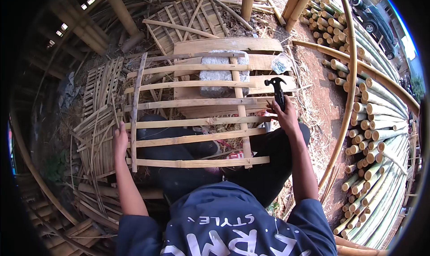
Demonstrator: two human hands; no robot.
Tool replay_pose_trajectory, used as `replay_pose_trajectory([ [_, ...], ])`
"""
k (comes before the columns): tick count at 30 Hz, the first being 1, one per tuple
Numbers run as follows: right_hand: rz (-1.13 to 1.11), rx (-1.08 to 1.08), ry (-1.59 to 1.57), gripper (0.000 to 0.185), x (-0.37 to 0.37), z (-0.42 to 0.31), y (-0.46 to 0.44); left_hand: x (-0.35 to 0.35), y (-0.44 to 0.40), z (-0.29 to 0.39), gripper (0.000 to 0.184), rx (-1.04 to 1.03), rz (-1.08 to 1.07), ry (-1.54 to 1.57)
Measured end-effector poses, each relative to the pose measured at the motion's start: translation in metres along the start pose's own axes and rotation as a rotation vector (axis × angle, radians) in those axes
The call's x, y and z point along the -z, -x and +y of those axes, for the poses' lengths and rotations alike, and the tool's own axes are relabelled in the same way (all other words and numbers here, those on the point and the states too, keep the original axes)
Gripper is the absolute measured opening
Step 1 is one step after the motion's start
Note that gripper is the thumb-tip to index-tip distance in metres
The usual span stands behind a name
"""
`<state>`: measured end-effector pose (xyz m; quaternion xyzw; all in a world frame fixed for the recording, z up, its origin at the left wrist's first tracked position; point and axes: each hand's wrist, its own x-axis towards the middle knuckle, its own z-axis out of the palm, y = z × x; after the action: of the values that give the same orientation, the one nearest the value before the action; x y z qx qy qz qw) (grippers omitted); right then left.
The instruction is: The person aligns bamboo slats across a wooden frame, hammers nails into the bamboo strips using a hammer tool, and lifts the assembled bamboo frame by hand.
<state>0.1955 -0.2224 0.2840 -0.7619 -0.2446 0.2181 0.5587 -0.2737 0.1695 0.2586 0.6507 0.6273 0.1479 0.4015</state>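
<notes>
A bamboo slat frame (pixel 188 123) lies over my legs, its long slats crossed by two strips, one near each end. My right hand (pixel 286 115) is closed around the handle of a black hammer (pixel 278 86), whose head points up and away from me. At the frame's left edge my left hand (pixel 120 137) is closed beside the slat ends; what its fingers hold is too small to make out. Beneath the far slats sits a pale stone block (pixel 219 79) on wooden boards (pixel 228 45). A clear plastic bag of small items (pixel 279 64) rests on the boards at the right.
Cut bamboo poles (pixel 376 121) are stacked at the right, behind a curved pole (pixel 352 77). Another slatted panel (pixel 192 21) lies beyond the boards. Loose bamboo strips (pixel 96 139) are piled at the left. A parked vehicle (pixel 378 25) stands at the top right.
</notes>
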Motion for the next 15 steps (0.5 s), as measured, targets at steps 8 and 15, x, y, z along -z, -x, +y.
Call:
replay_pose_trajectory([
  [8,-0.039,0.041,0.352,0.027,-0.002,-0.022,0.012,-0.027,0.025,-0.006,0.063,-0.233,0.301,-0.182],
  [15,-0.005,-0.013,0.068,0.029,0.004,-0.025,0.025,-0.037,0.037,-0.014,0.065,-0.301,0.382,-0.072],
])
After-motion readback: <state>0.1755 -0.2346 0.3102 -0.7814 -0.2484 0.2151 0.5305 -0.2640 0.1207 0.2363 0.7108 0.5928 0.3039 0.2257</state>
